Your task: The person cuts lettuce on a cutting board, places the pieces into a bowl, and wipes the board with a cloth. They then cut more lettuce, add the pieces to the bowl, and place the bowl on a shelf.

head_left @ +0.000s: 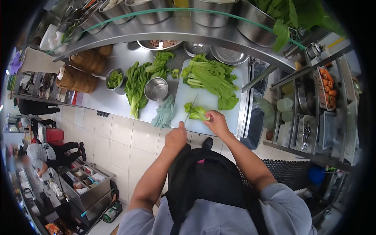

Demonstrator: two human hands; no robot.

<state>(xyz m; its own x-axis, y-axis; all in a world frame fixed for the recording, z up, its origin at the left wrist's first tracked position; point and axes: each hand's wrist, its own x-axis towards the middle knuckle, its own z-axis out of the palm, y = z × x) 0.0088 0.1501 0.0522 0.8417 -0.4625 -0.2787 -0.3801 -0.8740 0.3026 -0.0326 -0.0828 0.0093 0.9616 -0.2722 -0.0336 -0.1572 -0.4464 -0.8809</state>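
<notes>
My left hand [176,138] is closed around the handle of a knife [191,109], its blade slanting up across the white cutting board [182,92]. With closed fingers, my right hand [217,123] grips the end of a small leafy green [199,113] lying on the board. The blade is close beside this leaf, and a small piece of green lies at its left. Behind them, a large heap of leafy greens [211,76] covers the upper part of the board. A crumpled green cloth [164,112] sits by the board's left edge.
An empty metal bowl [156,89], more greens [136,86] and a pot of cut greens [115,79] stand on the steel counter. Bamboo steamers [77,79] are farther left. A steel shelf [176,26] overhangs the back. Co-workers [43,154] are at the far left.
</notes>
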